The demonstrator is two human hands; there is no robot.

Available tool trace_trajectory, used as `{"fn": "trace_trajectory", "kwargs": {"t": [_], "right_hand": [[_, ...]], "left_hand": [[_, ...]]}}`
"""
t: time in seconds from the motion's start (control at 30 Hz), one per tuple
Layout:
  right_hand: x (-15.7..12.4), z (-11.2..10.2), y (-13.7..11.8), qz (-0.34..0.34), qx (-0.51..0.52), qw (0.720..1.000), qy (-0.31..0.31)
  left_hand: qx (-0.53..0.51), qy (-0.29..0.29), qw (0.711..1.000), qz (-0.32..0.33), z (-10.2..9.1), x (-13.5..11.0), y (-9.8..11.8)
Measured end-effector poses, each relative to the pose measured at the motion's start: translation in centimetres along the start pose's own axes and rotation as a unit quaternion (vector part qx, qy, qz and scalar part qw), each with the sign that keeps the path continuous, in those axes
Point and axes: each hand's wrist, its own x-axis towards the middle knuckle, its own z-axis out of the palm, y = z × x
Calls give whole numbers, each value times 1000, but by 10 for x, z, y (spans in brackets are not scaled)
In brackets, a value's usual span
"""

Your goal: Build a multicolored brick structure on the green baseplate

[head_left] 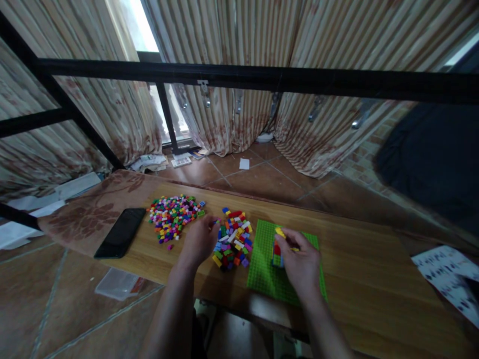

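My left hand (201, 241) is closed in a pinch at the left edge of a pile of larger toy bricks (234, 239). Small coloured bits show by its fingertips, but I cannot make out what it holds. Over the green baseplate (265, 273), my right hand (302, 260) is closed around a small toy brick build (277, 252). Red, green and blue bricks show on the build's left side, with yellow ones at the top. The hand covers its right side, and I cannot tell whether it is attached to the plate.
A heap of tiny coloured bricks (172, 215) lies farther left on the wooden bench (366, 259). Beside it rests a black phone (121, 233). A black metal rail (239, 75) crosses ahead, before striped curtains. A printed sheet (447, 276) is at the right.
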Motion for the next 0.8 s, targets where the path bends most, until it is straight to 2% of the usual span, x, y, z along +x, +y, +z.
{"fn": "trace_trajectory", "kwargs": {"t": [0.07, 0.17, 0.37, 0.47, 0.57, 0.8], "right_hand": [[4, -14, 5, 35, 10, 999, 27], [10, -33, 16, 58, -8, 997, 49], [15, -52, 30, 26, -46, 998, 24], [13, -51, 29, 0, -62, 998, -16], [12, -49, 26, -21, -79, 996, -44], [14, -49, 27, -20, -99, 992, -70]], "left_hand": [[13, -4, 1000, 8, 4, -1, 3], [19, -20, 998, 54, 17, -6, 15], [-79, -73, 983, 149, 66, -22, 46], [-102, -79, 980, 149, 88, -27, 57], [-126, -91, 980, 128, 101, -28, 62], [-153, -102, 976, 113, 106, -26, 64]]}}
